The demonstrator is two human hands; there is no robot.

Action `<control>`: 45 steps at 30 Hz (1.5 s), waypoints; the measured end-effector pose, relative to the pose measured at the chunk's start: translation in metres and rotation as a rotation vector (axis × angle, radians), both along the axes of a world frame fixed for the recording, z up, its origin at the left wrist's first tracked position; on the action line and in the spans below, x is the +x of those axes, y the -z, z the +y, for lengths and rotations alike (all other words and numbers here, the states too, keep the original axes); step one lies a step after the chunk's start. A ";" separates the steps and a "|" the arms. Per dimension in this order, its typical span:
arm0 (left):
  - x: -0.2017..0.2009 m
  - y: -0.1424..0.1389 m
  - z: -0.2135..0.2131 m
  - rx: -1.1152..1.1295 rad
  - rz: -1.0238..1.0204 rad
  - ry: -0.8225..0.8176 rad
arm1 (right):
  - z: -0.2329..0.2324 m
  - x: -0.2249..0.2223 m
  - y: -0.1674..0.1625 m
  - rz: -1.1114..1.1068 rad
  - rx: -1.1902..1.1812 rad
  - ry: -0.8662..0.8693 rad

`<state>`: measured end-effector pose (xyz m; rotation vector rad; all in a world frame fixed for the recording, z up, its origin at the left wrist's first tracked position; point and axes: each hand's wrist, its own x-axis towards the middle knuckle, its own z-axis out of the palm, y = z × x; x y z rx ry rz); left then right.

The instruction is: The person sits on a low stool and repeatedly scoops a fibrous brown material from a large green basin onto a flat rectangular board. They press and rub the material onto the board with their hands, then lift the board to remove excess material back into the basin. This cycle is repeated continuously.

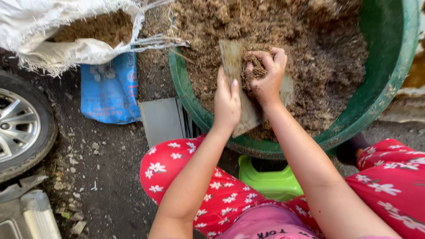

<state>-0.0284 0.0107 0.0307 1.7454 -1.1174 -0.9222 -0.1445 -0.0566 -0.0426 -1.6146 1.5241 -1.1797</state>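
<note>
Flat board between both hands, over a green tub.
Left hand (226, 102) presses open-fingered against the flat board (241, 84); right hand (267, 75) is clenched around a clump of brown fibre (253, 66) in the green tub (389, 79).

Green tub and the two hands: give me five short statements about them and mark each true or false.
1. The green tub holds brown fibrous material. True.
2. The right hand is empty and flat. False: it is closed on a clump of the brown fibre.
3. The left hand rests against a flat board that leans into the tub. True.
4. The white sack at upper left is tied shut. False: it lies open, with brown material showing inside.
5. A car wheel shows at the left edge. True.
</note>
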 end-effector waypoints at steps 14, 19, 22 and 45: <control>-0.006 -0.064 -0.005 0.261 -0.124 0.092 | -0.077 -0.063 0.083 0.002 0.542 0.517; 0.023 -0.046 -0.039 0.132 -0.138 0.031 | -0.084 -0.016 0.012 -0.089 0.694 0.272; 0.028 -0.031 -0.058 0.101 -0.065 -0.018 | -0.074 0.035 -0.035 0.015 0.491 0.027; 0.004 -0.027 -0.079 0.022 -0.166 0.114 | -0.025 0.017 -0.032 -0.344 -0.103 -0.025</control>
